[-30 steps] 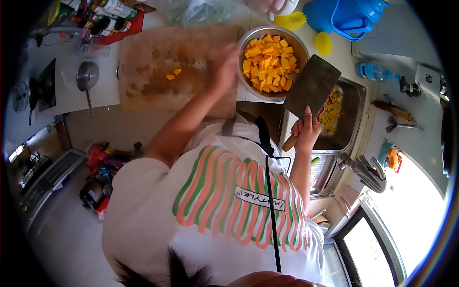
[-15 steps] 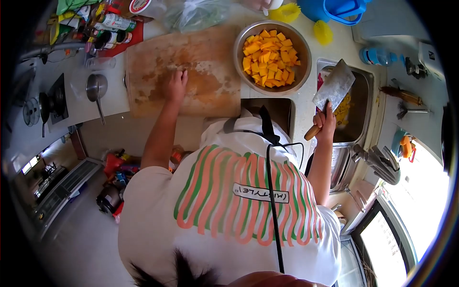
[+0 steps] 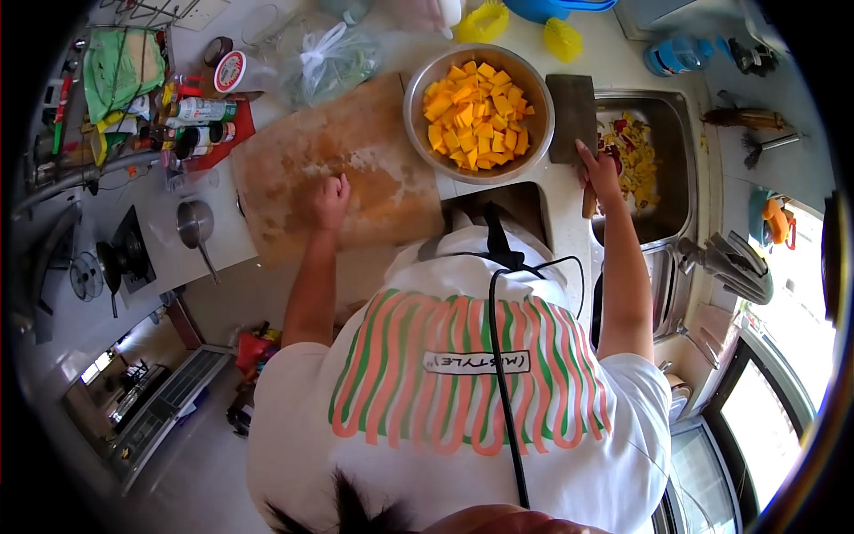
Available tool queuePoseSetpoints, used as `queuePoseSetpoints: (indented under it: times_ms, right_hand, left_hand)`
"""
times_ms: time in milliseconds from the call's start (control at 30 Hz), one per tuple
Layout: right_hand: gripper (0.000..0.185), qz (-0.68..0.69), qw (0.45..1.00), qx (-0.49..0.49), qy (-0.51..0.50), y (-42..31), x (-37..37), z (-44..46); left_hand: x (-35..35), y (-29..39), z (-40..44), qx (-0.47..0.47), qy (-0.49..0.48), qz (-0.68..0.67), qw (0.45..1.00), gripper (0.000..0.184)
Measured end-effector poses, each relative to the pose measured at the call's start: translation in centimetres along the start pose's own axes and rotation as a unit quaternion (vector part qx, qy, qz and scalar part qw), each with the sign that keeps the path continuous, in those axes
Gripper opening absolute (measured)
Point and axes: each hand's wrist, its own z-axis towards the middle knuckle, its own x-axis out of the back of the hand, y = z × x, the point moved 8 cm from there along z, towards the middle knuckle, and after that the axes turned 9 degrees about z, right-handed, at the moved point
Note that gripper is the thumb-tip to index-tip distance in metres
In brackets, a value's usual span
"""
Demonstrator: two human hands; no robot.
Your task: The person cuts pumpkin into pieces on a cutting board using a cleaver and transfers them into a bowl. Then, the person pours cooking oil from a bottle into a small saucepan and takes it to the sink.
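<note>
My left hand (image 3: 331, 203) is over the lower part of the wooden cutting board (image 3: 294, 151), its fingers curled in; whatever is inside them, if anything, is hidden. My right hand (image 3: 601, 171) is closed around the wooden handle of a cleaver (image 3: 572, 118). The dark blade is over the counter strip between a metal bowl (image 3: 539, 91) and the sink (image 3: 673, 178). Orange chunks (image 3: 476, 111) are heaped in the bowl. Yellow and red scraps (image 3: 633, 165) lie in the sink. Wet stains mark the board.
A tied plastic bag (image 3: 327, 62) and a white tub (image 3: 238, 73) are behind the board. Bottles (image 3: 200, 110) crowd the back left, and a small saucepan (image 3: 195, 222) is at left. Yellow mesh items (image 3: 483, 22) are behind the bowl. Utensils (image 3: 734, 267) stand right of the sink.
My left hand moved from beside the bowl onto the board, then slightly lower. The small orange pieces on the board are no longer visible. The cleaver swung over the sink, then back beside the bowl.
</note>
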Motion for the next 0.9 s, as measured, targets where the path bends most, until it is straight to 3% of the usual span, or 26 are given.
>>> queuePoseSetpoints:
  times_ms: [100,200,233,333,500,600,700,800,900]
  right_hand:
    - [0.054,-0.197,0.977,0.059,0.06,-4.3,-0.4,0.6]
    - [0.055,-0.234,0.943,0.197,0.131,-3.9,-0.8,3.4]
    - [0.057,-0.206,0.959,0.169,0.096,-3.3,-1.3,3.8]
    - [0.055,-0.219,0.939,0.239,0.115,-4.0,-2.1,3.7]
    - [0.051,-0.123,0.976,0.17,0.05,-3.8,-1.6,3.7]
    - [0.047,-0.094,0.982,0.162,0.024,-2.6,-0.4,3.8]
    - [0.046,-0.129,0.982,0.132,0.039,0.4,0.5,5.1]
    - [0.038,-0.127,0.983,0.114,0.067,0.3,1.5,4.8]
    - [0.028,-0.067,0.984,0.136,0.097,-1.6,2.4,3.7]
  left_hand:
    - [0.3,0.8,0.3,-0.015,0.002,0.021,1.0,0.032]
    - [-0.3,0.8,-0.3,0.009,0.01,0.017,1.0,0.031]
    - [-0.3,0.9,-0.4,0.017,0.009,0.019,1.0,0.031]
    - [-0.7,0.4,-0.7,0.062,-0.011,0.019,0.998,0.03]
    - [0.2,0.7,1.0,0.23,-0.052,-0.04,0.971,0.026]
    - [0.5,2.6,1.3,0.127,-0.073,0.052,0.988,0.031]
    - [-1.2,2.1,-0.6,0.123,-0.108,0.087,0.983,0.029]
    - [-1.5,2.0,-1.0,0.112,-0.077,0.059,0.989,0.032]
    - [-1.7,1.3,-1.0,0.225,-0.133,-0.015,0.965,0.033]
